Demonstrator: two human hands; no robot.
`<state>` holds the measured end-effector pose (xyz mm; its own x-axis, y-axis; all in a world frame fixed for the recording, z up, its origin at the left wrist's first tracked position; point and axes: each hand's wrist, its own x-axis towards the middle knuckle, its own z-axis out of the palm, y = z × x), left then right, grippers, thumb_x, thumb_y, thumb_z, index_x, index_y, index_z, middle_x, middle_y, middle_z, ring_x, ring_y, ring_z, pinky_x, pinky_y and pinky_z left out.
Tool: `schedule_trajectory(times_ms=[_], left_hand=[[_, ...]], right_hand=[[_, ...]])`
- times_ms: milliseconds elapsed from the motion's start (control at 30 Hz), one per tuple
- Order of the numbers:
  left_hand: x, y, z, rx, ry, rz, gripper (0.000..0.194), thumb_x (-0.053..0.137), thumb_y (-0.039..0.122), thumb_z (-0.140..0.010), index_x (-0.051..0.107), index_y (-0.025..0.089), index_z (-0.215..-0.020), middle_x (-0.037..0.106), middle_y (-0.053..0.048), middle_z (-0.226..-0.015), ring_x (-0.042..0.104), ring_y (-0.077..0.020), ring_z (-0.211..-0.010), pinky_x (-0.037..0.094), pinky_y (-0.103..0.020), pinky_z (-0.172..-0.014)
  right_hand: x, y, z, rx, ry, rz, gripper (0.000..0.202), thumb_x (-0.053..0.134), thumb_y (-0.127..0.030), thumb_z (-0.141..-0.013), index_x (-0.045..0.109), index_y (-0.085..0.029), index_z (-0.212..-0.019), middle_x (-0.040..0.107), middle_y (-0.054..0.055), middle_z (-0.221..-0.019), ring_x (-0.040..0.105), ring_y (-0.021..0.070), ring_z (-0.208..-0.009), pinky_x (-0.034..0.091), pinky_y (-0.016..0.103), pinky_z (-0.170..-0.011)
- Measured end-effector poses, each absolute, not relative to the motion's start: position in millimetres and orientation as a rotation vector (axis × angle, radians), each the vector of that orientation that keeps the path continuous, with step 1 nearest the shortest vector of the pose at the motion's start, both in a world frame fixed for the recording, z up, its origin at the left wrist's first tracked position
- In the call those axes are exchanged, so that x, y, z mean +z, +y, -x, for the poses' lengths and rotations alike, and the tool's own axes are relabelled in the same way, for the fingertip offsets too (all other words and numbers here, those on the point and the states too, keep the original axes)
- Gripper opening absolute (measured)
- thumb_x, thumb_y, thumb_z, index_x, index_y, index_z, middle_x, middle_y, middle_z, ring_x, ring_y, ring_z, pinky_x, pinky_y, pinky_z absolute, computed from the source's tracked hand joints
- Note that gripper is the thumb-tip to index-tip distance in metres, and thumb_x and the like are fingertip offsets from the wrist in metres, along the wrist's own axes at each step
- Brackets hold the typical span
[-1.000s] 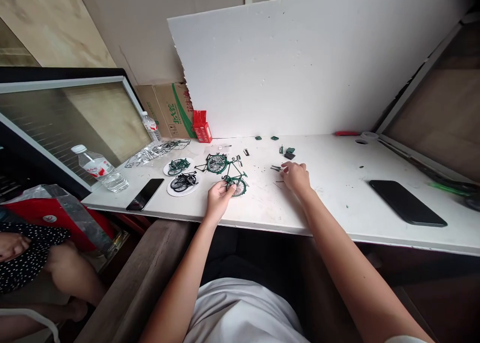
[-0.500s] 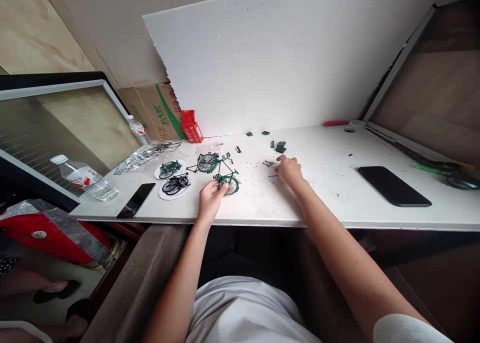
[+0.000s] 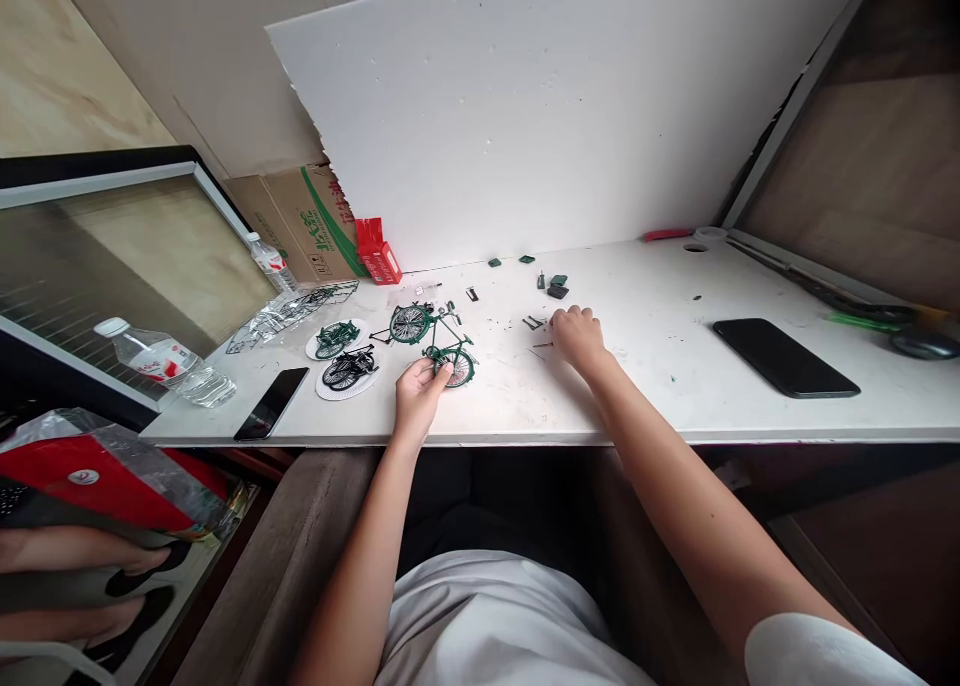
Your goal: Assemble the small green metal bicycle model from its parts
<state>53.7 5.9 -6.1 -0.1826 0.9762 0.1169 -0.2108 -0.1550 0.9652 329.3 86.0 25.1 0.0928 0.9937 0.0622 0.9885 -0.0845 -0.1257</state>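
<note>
My left hand (image 3: pixel 420 391) pinches the near wheel of a green model bicycle (image 3: pixel 448 341), which lies over the white table with its other wheel toward the back left. My right hand (image 3: pixel 577 336) rests on the table to the right, fingers curled down beside small dark parts (image 3: pixel 534 323); whatever is under its fingertips is hidden. Behind it sit small green blocks (image 3: pixel 558 281). Left of the bicycle, one white round plate (image 3: pixel 346 395) holds black bicycle parts (image 3: pixel 349 370), and another holds green ones (image 3: pixel 336 339).
Phones (image 3: pixel 271 404) (image 3: pixel 784 358) lie at the left and right. Water bottles (image 3: pixel 169 364), a red box (image 3: pixel 379 256) and a carton (image 3: pixel 300 221) stand at the left. A white board (image 3: pixel 510 116) rises behind. Another person's legs (image 3: pixel 67 556) show at lower left.
The camera view has shifted slightly. My right hand's fingers are now more curled and bunched down on the table. My left hand keeps its hold on the bicycle.
</note>
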Motion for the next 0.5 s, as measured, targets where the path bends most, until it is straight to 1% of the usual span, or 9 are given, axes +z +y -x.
schedule_trajectory(times_ms=[133, 233, 333, 400, 500], left_hand=[[-7.4, 7.3, -54.1, 1.553, 1.084, -1.022, 0.058, 0.1, 0.047, -0.061, 0.069, 0.013, -0.096, 0.082, -0.013, -0.098, 0.078, -0.0241, -0.091, 0.061, -0.039, -0.092], [-8.4, 8.1, -54.2, 1.558, 1.07, -1.006, 0.057, 0.1, 0.047, -0.062, 0.069, 0.013, -0.096, 0.082, -0.013, -0.098, 0.078, -0.0231, -0.089, 0.061, -0.038, -0.091], [-8.8, 8.4, -53.9, 1.556, 1.057, -1.012, 0.055, 0.099, 0.047, -0.064, 0.07, 0.013, -0.097, 0.082, -0.013, -0.098, 0.078, -0.0231, -0.088, 0.061, -0.038, -0.089], [-9.0, 8.4, -53.4, 1.559, 1.052, -1.016, 0.053, 0.099, 0.046, -0.065, 0.07, 0.013, -0.096, 0.082, -0.012, -0.097, 0.078, -0.0235, -0.088, 0.061, -0.038, -0.089], [-8.7, 8.1, -52.9, 1.564, 1.047, -1.011, 0.052, 0.098, 0.045, -0.066, 0.07, 0.013, -0.097, 0.082, -0.013, -0.097, 0.078, -0.0241, -0.088, 0.06, -0.039, -0.09]], right_hand=[[28.6, 86.1, -333.4, 0.138, -2.021, 2.218, 0.043, 0.039, 0.003, -0.094, 0.068, -0.008, -0.125, 0.061, 0.026, -0.129, 0.054, 0.037, -0.124, 0.044, 0.041, -0.094], [27.7, 87.0, -333.8, 0.185, -1.986, 2.203, 0.043, 0.04, 0.002, -0.094, 0.067, -0.008, -0.125, 0.062, 0.025, -0.13, 0.053, 0.0368, -0.125, 0.044, 0.043, -0.096], [25.8, 88.6, -333.2, 0.186, -1.91, 2.155, 0.036, 0.039, -0.005, -0.099, 0.067, -0.008, -0.121, 0.063, 0.025, -0.129, 0.054, 0.0375, -0.124, 0.045, 0.044, -0.095], [25.4, 90.6, -333.5, 0.204, -1.862, 2.081, 0.03, 0.041, -0.009, -0.101, 0.068, -0.009, -0.115, 0.066, 0.025, -0.124, 0.056, 0.0366, -0.12, 0.045, 0.041, -0.09], [26.8, 93.9, -333.1, 0.333, -1.765, 1.892, 0.022, 0.049, -0.014, -0.1, 0.07, -0.011, -0.105, 0.072, 0.02, -0.112, 0.063, 0.03, -0.104, 0.045, 0.036, -0.082]])
